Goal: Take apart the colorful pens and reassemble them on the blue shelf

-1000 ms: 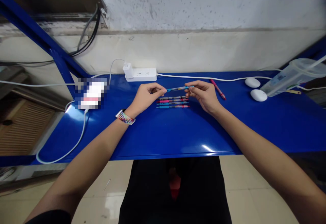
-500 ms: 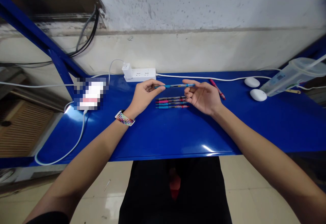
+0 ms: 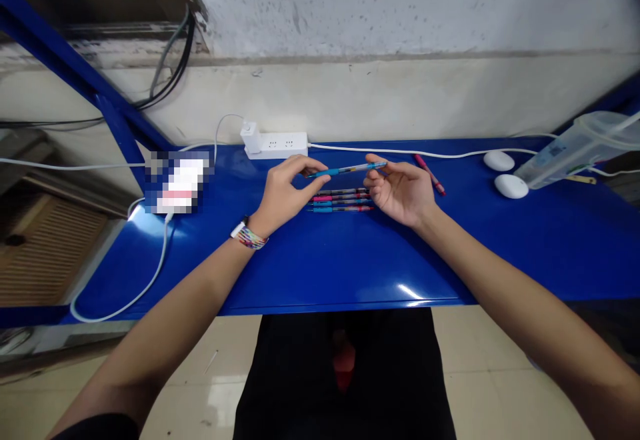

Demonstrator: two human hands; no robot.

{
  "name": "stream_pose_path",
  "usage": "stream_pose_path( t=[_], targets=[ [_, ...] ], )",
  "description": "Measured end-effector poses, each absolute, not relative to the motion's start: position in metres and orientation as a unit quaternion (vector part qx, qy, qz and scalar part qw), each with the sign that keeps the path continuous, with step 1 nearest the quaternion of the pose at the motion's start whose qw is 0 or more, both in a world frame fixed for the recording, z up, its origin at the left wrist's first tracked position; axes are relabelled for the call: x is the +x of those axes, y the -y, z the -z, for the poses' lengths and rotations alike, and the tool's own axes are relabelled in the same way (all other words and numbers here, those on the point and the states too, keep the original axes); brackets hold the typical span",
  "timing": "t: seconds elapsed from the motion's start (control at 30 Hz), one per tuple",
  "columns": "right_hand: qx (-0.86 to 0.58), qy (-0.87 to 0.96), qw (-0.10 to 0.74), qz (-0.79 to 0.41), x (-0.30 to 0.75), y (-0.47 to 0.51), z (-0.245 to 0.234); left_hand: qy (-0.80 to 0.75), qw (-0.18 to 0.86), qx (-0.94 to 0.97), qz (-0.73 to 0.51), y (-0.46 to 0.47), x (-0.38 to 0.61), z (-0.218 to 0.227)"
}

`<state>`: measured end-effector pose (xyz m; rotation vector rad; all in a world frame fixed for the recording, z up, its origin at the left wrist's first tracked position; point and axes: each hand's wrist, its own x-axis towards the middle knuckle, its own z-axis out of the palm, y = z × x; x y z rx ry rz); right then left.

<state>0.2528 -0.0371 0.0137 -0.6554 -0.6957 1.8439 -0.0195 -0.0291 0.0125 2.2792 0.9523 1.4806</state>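
Pinching a blue pen (image 3: 345, 171), print too small to read.

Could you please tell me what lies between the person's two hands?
In the head view, a blue pen spans from the left hand to the right hand; beneath it a row of pens lies on the blue table.

Pens (image 3: 341, 200) on shelf (image 3: 320, 260), before power strip (image 3: 274, 145)
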Motion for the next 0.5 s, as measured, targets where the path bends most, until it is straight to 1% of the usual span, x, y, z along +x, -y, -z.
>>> stream_pose_path(
  t=[0.07,0.1,0.2,0.33,0.5],
  targets=[
    [-0.274,0.293,0.506,-0.764,0.2541,0.037,-0.0142,-0.293,0.002,0.843,-0.452,0.0308,-0.0244,-0.0151],
    [-0.277,0.296,0.507,-0.761,0.2549,0.0368,-0.0142,-0.275,-0.045,0.867,-0.412,0.0316,-0.0267,-0.0168],
    [-0.295,0.319,0.514,-0.74,0.2573,0.0364,-0.0133,-0.261,-0.118,0.894,-0.346,0.0344,-0.0304,-0.021],
    [-0.336,0.379,0.516,-0.691,0.2594,0.0362,-0.0126,-0.261,-0.142,0.895,-0.334,0.0374,-0.0291,-0.0222],
    [-0.347,0.375,0.521,-0.684,0.2596,0.0369,-0.0141,-0.266,-0.11,0.897,-0.335,0.038,-0.0267,-0.0195]
  ],
)
